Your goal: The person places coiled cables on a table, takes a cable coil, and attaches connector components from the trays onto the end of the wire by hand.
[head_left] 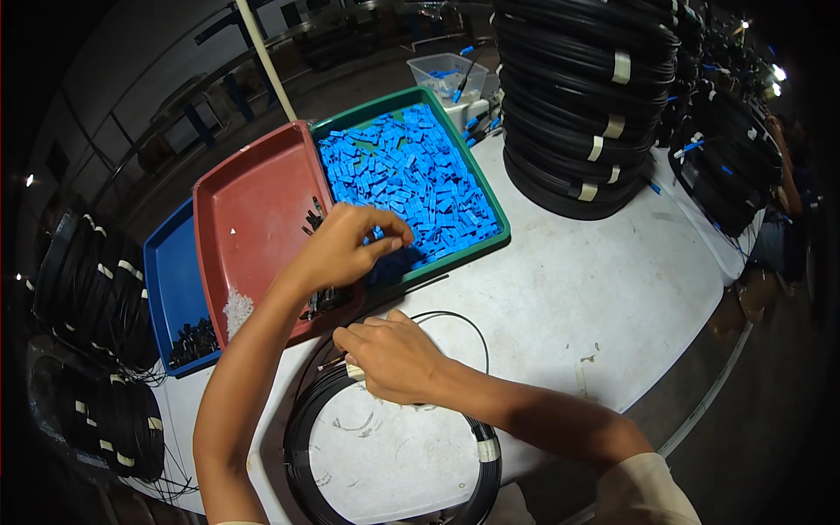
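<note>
The left hand (350, 243) is held over the near left part of a green tray (502, 236), with thumb and fingers curled toward one another; whether a piece is gripped between them cannot be told. Beneath and beyond it, the tray is filled with small blue plastic pieces (442, 188). The right hand (398, 357) is placed lower, over the upper part of a coil of black cable (297, 429), with its fingers bent inward; whether the cable is pinched cannot be told, since the fingertips are partly hidden. The coil is laid flat on the white table (577, 297), nearer the body than the trays, and is bound with pale tape (488, 451); a loose loop (484, 337) is seen beside the right wrist. To the left of the green tray, a red tray (249, 197) is set, in which white bits (238, 308) and black parts (328, 302) are contained. Farther left, a blue tray (173, 271) is partly covered by the red one. On the right, a tall stack of black coils (586, 109) is seen, and behind the green tray a clear box (427, 80) is placed
</note>
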Tool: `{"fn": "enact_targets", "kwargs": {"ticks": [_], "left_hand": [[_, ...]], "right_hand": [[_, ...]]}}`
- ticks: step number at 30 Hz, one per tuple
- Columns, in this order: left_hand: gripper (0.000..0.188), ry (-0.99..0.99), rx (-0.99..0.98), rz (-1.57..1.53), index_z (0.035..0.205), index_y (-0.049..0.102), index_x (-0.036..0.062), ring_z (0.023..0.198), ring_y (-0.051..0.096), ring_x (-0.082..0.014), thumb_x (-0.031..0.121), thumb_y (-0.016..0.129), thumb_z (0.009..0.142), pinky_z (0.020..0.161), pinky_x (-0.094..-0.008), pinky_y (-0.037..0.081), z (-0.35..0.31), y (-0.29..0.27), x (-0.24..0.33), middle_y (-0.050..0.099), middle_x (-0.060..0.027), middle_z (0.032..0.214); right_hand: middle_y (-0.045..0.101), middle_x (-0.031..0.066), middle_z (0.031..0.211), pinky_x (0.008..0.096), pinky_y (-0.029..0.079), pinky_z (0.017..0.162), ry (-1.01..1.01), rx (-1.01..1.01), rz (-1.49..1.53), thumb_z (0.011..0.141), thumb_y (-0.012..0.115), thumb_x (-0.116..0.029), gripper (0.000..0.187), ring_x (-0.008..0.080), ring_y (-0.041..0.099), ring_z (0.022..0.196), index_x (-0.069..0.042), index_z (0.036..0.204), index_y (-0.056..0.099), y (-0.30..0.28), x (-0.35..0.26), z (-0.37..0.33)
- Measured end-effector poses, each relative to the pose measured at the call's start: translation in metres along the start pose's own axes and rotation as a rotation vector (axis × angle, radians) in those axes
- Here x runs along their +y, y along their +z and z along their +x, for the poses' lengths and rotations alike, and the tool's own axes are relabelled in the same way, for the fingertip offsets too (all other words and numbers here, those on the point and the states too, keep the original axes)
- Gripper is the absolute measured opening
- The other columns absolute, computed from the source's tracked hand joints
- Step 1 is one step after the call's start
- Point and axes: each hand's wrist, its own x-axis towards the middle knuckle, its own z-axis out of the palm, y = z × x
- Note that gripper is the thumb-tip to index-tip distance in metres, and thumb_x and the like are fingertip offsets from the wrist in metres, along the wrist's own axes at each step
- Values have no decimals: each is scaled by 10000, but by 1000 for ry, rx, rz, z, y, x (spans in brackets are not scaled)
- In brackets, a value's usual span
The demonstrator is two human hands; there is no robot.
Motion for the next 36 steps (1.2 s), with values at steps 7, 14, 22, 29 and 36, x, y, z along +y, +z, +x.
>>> {"fn": "enact_targets", "kwargs": {"ticks": [7,14,22,29,36], "left_hand": [[212,5,13,309,910,753,44,814,707,-358,1,687,713,759,-420,563,50,18,-42,733,-174,861],[252,-40,-30,426,869,750,43,791,700,-385,26,696,624,732,-441,572,63,29,-31,717,-208,823],[243,-107,230,103,899,736,5,698,714,-246,46,708,661,703,-337,559,21,-5,-9,724,-147,760],[288,-156,444,-193,1011,740,21,825,688,-137,-8,810,733,737,-289,540,-93,4,3,733,-87,890],[210,-351,619,-471,1067,721,5,796,626,-94,-3,719,858,719,-241,508,-185,42,-6,710,-52,910]], "right_hand": [[652,78,863,415,431,741,28,0,54,881,624,-130,148,267,654,870,-60,991,555,-1,0,-1],[643,80,822,397,439,738,66,4,82,877,627,-122,117,269,652,850,-61,956,565,-3,1,-3],[652,106,821,452,456,741,16,-4,113,872,637,-112,100,311,656,829,-56,934,581,-4,-1,-1],[691,165,915,485,506,776,119,8,188,870,659,-161,152,373,667,885,-44,966,658,-13,-3,4],[702,170,938,433,525,772,14,56,263,866,674,-149,192,367,676,863,-29,1016,674,-19,-4,0]]}}
